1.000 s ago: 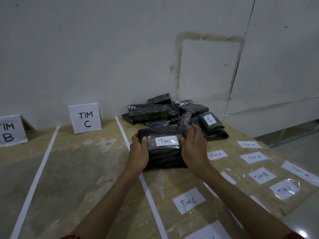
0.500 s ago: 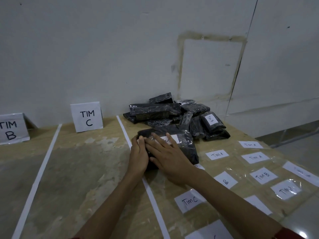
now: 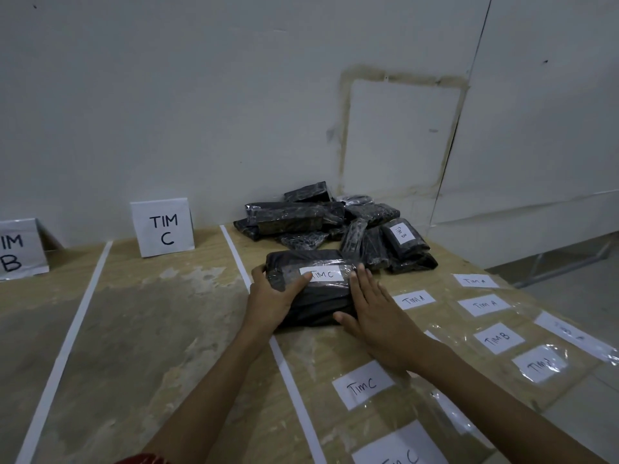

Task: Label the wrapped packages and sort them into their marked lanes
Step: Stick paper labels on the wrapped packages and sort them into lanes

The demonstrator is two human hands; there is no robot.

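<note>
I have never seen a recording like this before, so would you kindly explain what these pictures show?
There is no machine: a person wears a camera on the head, looking down at their two bare hands. On the table lies a black wrapped package with a "Tim C" label. The left hand grips its left end, while the right hand presses flat against its right side. Behind it sits a pile of packages. White tape lines mark lanes, with standing signs TIM C and TIM B. On the right lie spare labels.

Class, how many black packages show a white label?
2. The TIM C package lies between the left hand and right hand; the TIM B package sits at the right of the pile. Others may hide labels.
</note>
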